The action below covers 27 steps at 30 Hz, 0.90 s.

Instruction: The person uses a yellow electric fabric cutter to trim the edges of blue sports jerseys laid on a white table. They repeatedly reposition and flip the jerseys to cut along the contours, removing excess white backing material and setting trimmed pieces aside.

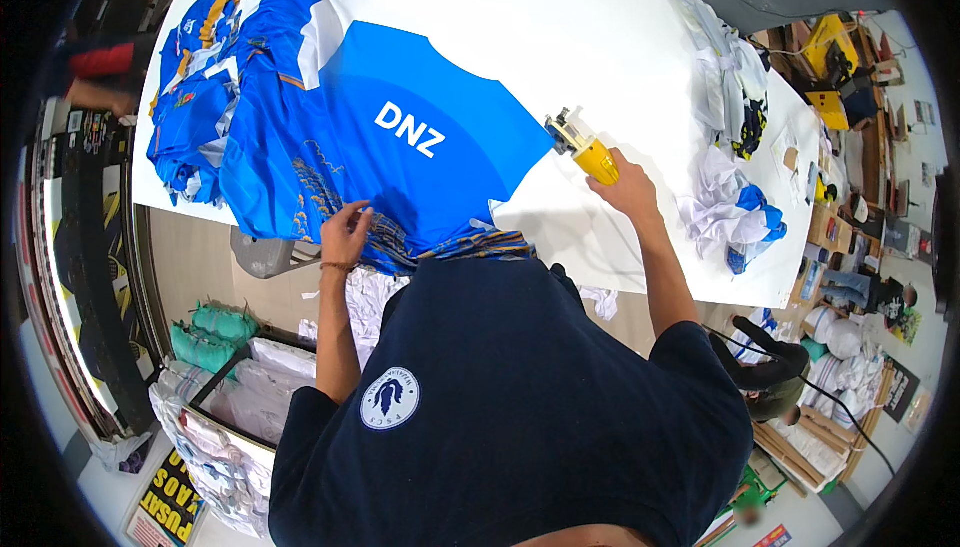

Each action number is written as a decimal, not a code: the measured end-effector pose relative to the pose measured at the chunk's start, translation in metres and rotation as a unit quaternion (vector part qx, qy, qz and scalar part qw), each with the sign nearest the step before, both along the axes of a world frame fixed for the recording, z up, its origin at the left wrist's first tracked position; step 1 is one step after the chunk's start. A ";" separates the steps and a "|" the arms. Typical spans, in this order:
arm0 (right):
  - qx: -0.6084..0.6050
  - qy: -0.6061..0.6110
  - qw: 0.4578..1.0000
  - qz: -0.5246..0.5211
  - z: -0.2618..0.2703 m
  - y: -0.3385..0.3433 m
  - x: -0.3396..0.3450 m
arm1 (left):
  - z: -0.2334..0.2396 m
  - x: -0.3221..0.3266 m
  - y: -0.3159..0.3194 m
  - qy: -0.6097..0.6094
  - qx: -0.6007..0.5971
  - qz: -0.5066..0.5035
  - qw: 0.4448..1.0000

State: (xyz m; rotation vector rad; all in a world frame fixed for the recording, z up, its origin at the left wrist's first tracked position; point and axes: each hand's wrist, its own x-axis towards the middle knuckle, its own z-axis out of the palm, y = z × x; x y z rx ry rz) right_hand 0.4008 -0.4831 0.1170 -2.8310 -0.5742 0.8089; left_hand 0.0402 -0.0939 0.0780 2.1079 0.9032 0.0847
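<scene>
My right hand (pixel 628 185) is closed around the yellow body of a small electric cloth cutter (pixel 596 161). The cutter's metal head lies at the right-hand tip of a blue fabric panel (pixel 450 104), over the white table. White lettering and a darker curved band mark this panel. At the table's near edge, my left hand (pixel 346 234) is by the panel's gold-patterned lower part, fingers apart, with nothing visible in it. Gathered patterned fabric (pixel 480 245) lies against my dark shirt. Whether the left fingertips touch the cloth is hard to see.
Blue garment pieces (pixel 193 119) are heaped on the left of the white table (pixel 540 14). White scraps (pixel 720 206) and bundled fabric (pixel 724 82) lie at right. A packed bin (pixel 259 389) stands below left. A power cord (pixel 832 397) runs behind my right arm. Other people are around.
</scene>
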 end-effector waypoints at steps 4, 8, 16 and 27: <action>-0.013 0.009 1.000 0.013 0.002 0.023 0.011 | -0.006 -0.045 0.018 -0.005 -0.007 0.080 0.997; -0.027 0.015 0.999 0.019 0.003 0.051 0.021 | -0.009 -0.083 0.023 0.046 0.013 0.126 0.991; -0.028 0.006 0.999 0.039 -0.003 0.109 0.043 | -0.037 -0.146 -0.006 0.136 0.010 0.175 0.975; 0.001 -0.008 0.993 0.121 -0.008 0.162 0.090 | -0.111 -0.217 -0.049 0.212 -0.228 0.268 0.912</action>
